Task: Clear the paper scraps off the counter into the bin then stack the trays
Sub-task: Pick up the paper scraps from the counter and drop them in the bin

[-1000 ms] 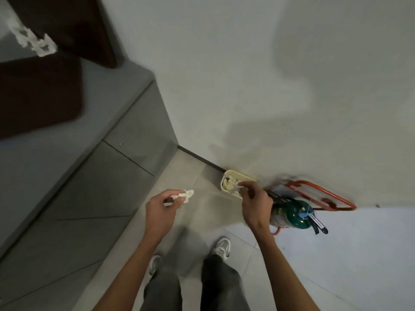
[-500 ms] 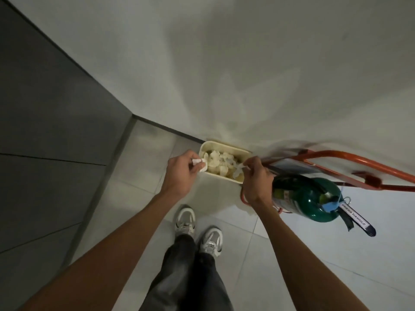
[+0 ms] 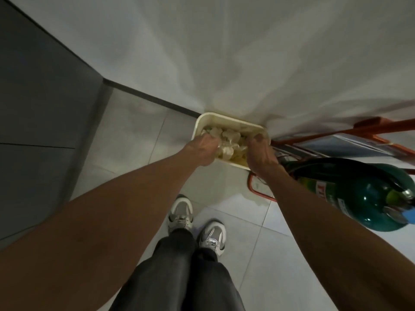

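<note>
While over the bin [image 3: 231,118] mid-frame, had left hand [image 3: 203,145] and right hand [image 3: 260,151] among scraps [image 3: 229,140], could not tell grips, needed low release.

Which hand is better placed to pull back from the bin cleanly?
Left, probably. At the bin, the left hand has bare floor beside it; the right hand sits close by the green cylinder and orange frame.

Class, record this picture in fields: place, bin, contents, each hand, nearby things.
place: tiled floor by a white wall
bin: cream bin on the floor against the wall
contents: paper scraps, heaped
left: left hand at the bin's left rim, fingers down among scraps
right: right hand over its right near corner, fingers hidden
nearby: green cylinder by an orange frame, right of the bin
</note>
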Motion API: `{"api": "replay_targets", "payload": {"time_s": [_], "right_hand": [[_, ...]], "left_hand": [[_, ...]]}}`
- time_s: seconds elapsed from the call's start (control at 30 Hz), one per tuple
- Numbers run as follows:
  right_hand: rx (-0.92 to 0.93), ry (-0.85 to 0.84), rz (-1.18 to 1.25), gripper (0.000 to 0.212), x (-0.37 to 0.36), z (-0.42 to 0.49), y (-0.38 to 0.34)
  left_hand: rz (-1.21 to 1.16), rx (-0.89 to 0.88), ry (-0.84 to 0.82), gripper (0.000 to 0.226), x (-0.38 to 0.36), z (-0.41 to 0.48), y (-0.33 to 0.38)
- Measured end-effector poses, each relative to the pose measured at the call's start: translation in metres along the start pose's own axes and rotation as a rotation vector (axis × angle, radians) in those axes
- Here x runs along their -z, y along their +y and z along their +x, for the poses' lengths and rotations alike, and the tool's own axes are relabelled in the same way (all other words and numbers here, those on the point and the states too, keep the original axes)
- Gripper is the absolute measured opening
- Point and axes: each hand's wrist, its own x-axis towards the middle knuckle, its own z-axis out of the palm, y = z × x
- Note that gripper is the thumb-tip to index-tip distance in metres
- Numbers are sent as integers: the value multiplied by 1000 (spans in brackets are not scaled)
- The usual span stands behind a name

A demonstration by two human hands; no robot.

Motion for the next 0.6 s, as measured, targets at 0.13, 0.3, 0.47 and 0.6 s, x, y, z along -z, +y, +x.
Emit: {"api": "replay_targets", "payload": {"time_s": [0.13, 0.3, 0.47, 0.6], "right_hand": [[-13, 34, 13, 45, 38, -32, -25], [79, 152, 107, 49, 120, -110, -77], [230, 255, 114, 36, 214, -215, -146], [409, 322, 143, 35, 288, -315, -211]], "left_hand": [[-95, -11, 43, 33, 22, -39, -4], [-203, -2, 284, 40, 93, -150, -9], [-349, 104, 483, 43, 161, -299, -19], [-472, 188, 653, 43, 206, -431, -22]]}}
